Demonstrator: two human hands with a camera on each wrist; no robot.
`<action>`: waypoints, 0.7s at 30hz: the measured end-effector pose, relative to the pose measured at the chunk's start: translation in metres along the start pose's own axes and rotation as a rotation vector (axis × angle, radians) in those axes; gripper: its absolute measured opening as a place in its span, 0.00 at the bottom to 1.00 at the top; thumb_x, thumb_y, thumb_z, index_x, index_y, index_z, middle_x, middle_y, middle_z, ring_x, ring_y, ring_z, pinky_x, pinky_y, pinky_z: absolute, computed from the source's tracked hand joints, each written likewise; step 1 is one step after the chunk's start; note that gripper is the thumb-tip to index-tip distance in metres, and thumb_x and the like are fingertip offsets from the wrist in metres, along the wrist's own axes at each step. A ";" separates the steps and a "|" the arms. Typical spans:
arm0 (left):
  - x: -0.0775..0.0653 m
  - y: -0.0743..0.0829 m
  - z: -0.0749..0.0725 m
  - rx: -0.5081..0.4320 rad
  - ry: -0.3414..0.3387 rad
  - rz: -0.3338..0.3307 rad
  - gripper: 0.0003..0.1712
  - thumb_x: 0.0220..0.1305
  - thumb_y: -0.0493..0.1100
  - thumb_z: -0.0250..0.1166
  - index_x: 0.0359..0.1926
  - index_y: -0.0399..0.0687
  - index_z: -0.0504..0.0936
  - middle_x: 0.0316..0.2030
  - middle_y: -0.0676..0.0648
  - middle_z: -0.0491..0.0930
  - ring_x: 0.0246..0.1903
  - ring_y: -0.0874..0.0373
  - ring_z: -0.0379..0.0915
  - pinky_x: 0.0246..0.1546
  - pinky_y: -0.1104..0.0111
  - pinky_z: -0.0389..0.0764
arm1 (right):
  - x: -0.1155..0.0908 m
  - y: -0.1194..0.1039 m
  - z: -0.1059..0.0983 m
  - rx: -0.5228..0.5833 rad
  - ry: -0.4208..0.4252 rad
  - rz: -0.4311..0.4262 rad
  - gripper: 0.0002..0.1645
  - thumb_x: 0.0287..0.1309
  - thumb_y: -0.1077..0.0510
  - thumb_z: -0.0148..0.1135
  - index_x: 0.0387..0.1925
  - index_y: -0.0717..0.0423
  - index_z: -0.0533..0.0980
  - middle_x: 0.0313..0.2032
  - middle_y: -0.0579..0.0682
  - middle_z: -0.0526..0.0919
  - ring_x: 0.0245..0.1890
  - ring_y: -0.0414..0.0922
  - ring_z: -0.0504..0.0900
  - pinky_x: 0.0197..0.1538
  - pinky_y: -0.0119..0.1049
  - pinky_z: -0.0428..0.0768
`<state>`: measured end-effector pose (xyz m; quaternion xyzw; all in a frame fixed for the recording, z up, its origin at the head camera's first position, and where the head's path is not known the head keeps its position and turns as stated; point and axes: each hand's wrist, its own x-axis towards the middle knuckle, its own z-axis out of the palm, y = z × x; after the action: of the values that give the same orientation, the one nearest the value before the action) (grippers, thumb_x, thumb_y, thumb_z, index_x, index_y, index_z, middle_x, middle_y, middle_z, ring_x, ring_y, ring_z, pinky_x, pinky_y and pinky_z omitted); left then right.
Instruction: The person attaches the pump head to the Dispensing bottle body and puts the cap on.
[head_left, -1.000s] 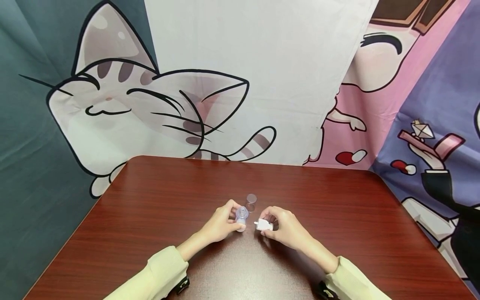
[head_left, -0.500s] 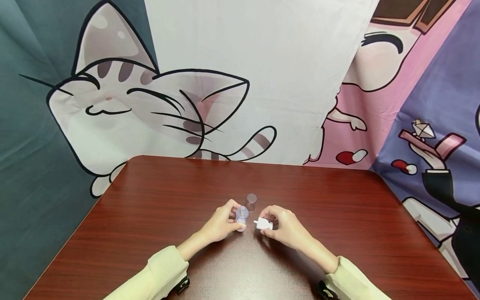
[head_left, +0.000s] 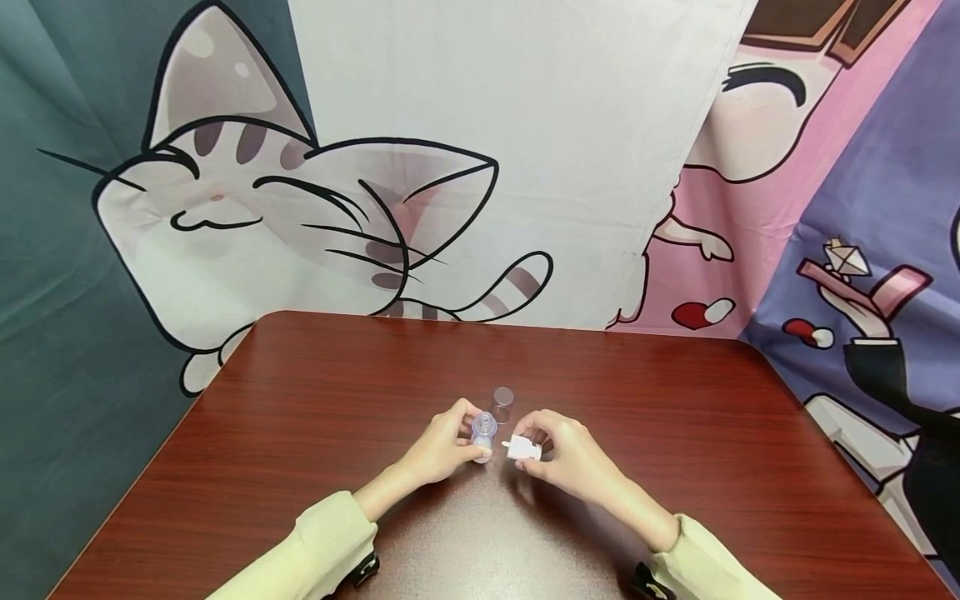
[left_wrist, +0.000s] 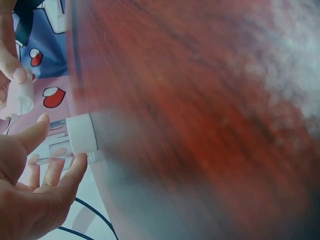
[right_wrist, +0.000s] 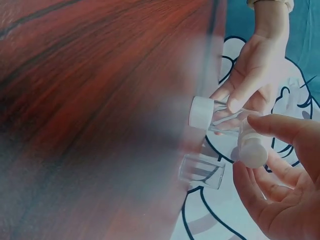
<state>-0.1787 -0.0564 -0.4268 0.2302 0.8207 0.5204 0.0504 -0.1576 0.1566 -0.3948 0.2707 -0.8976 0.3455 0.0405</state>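
Observation:
In the head view my left hand (head_left: 442, 446) holds a clear bottle (head_left: 483, 425) with its thumb and fingers. The bottle stands upright on its white base (left_wrist: 82, 134), its mouth uncovered. To the right, my right hand (head_left: 573, 458) pinches a white pump top (head_left: 523, 447) just above the table. It lies sideways, its thin stem pointing left toward the bottle, a small gap between them. In the right wrist view the white end of the pump top (right_wrist: 253, 151) sits between thumb and fingers. Behind the bottle a clear cap (head_left: 502, 402) stands on the table.
A reddish-brown wooden table (head_left: 360, 367) reaches back to a cloth backdrop (head_left: 480, 75) printed with cartoon figures. In the right wrist view the clear cap (right_wrist: 201, 171) is close to the bottle.
My right hand has shifted slightly left with the pump top, nearer to the bottle. The left hand, bottle and cap have stayed in place.

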 end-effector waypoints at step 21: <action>0.000 -0.001 0.000 0.008 -0.002 -0.003 0.22 0.49 0.33 0.67 0.44 0.38 0.68 0.39 0.41 0.77 0.40 0.51 0.77 0.39 0.72 0.82 | 0.001 -0.008 -0.005 -0.051 0.051 -0.049 0.18 0.40 0.56 0.70 0.37 0.44 0.76 0.30 0.34 0.76 0.30 0.30 0.75 0.35 0.23 0.78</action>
<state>-0.1794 -0.0562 -0.4279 0.2294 0.8231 0.5170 0.0511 -0.1554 0.1545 -0.3855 0.2827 -0.8979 0.3281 0.0790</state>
